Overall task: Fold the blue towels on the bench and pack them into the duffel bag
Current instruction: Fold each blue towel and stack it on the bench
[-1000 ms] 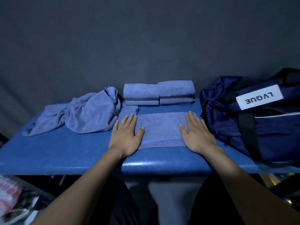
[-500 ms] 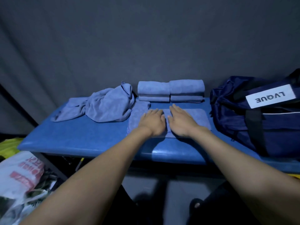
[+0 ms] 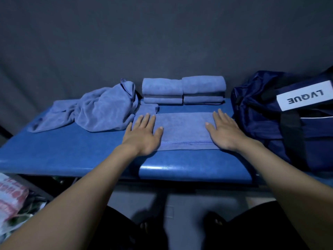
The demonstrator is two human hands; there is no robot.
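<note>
A partly folded blue towel (image 3: 183, 129) lies flat on the blue bench (image 3: 72, 152) in front of me. My left hand (image 3: 143, 135) presses flat on its left end with straight fingers. My right hand (image 3: 225, 132) presses flat on its right end. Behind it stand two stacks of folded blue towels (image 3: 183, 89) side by side. A crumpled blue towel (image 3: 100, 110) is heaped at the back left. The navy duffel bag (image 3: 281, 112) with a white label sits at the right end of the bench.
A dark curtain hangs right behind the bench. Below the bench at the left lies a pink and white plastic bag (image 3: 12, 197) among clutter. My legs are under the bench's front edge.
Half a second ago both hands lay together at the towel's middle; they have now slid apart to its left and right ends. The towel stays flat.
</note>
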